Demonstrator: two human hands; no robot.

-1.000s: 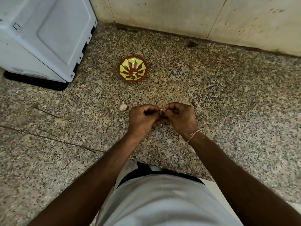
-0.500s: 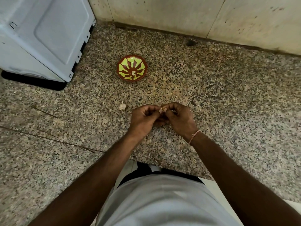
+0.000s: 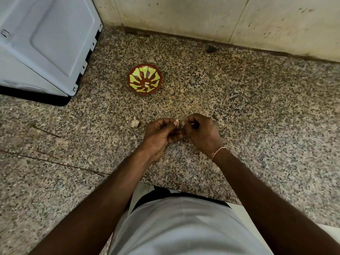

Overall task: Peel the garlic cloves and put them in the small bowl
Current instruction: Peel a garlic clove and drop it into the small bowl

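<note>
Left hand and right hand grips both pinch a small pale papery-skinned garlic clove above the speckled granite surface.

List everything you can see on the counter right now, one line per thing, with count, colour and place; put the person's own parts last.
Small bowl: one, brown with yellow-green petal pattern, on the counter beyond the hands.
Peeled cloves: a couple of pale pieces, inside the bowl; exact count unclear.
Loose garlic piece: one, whitish, on the counter left of the hands.
Garlic clove: one, pale, pinched between the fingers of both hands.
Appliance: one, light grey, far left.
Counter: one, speckled granite.
Wall: beige tiles, behind the counter.
Wrist thread: one, pinkish, right wrist.
Left hand: holds the clove.
Right hand: peels it.
</note>
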